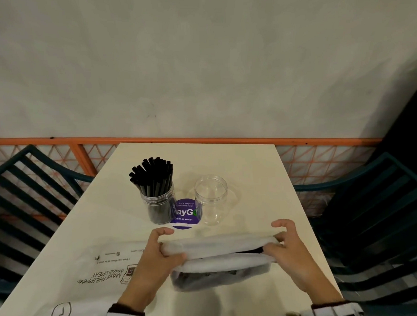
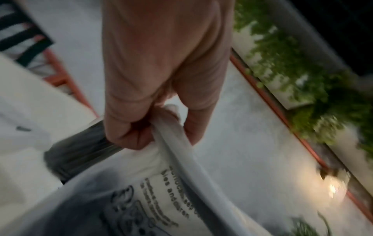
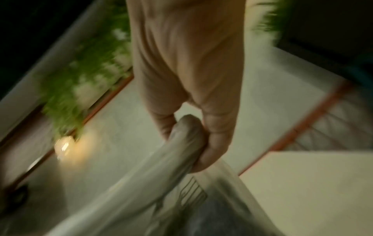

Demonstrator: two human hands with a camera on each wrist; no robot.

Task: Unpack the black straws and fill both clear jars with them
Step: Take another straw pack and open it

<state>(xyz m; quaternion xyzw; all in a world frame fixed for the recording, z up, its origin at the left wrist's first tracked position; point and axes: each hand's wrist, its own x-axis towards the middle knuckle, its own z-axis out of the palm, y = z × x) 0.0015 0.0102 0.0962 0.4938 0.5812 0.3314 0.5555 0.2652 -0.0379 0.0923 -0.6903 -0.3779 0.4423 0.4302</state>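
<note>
Off at 9 o'clock there's a dark slatted chair (image 1: 25, 189) beside the table (image 1: 263, 169), and on my near left a flat white printed bag (image 1: 93, 277) lies on the tabletop. Up at about 11 o'clock from my hands stands the first clear jar (image 1: 160, 207), upright and packed with black straws (image 1: 153, 174) that stick out well above its rim. Just right of it is a round purple sticker (image 1: 185, 216) on the table (something about cleaning as you go), and right of that, around 12 o'clock, sits the second clear jar (image 1: 211, 199), upright with nothing in it.

My left hand (image 1: 157, 258) has its fingers curled tight around the left end of the white plastic pack (image 1: 221, 249), bunching the plastic in its grip. The pack stretches between both hands just above the near edge of the table, and I can see dark straws through the plastic in its lower part. My right hand (image 1: 290, 249) grips the right end the same way, fingers wrapped around the gathered plastic. The wrist views are pretty blurry, but the grips show. Another dark chair (image 1: 377, 217) sits at 3 o'clock.
</note>
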